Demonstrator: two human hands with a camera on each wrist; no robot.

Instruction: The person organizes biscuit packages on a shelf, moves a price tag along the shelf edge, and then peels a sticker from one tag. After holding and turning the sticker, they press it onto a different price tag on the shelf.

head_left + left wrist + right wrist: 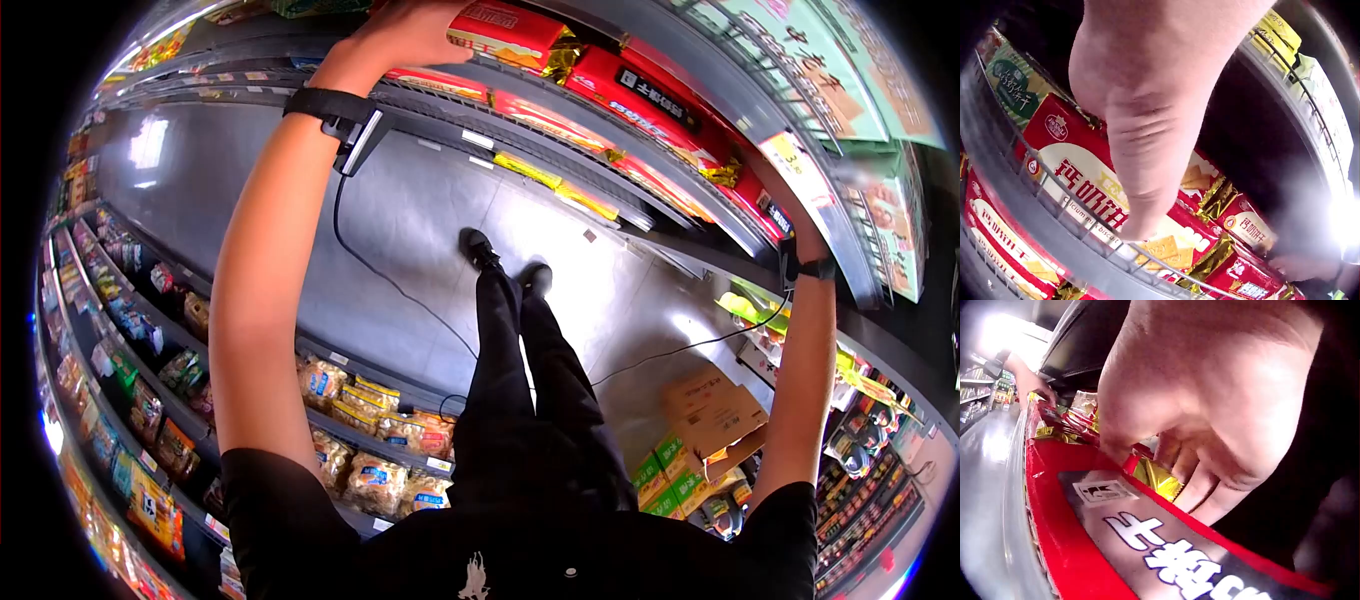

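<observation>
Head view, both hands (pixel 410 35) (pixel 1210 400) at red biscuit packs (pixel 510 30), wire-railed shelf (pixel 997 156)

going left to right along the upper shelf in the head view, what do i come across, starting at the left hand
Left hand → red biscuit pack with a gold end → black-labelled red pack → right hand → pale green pack near the far right.
</observation>
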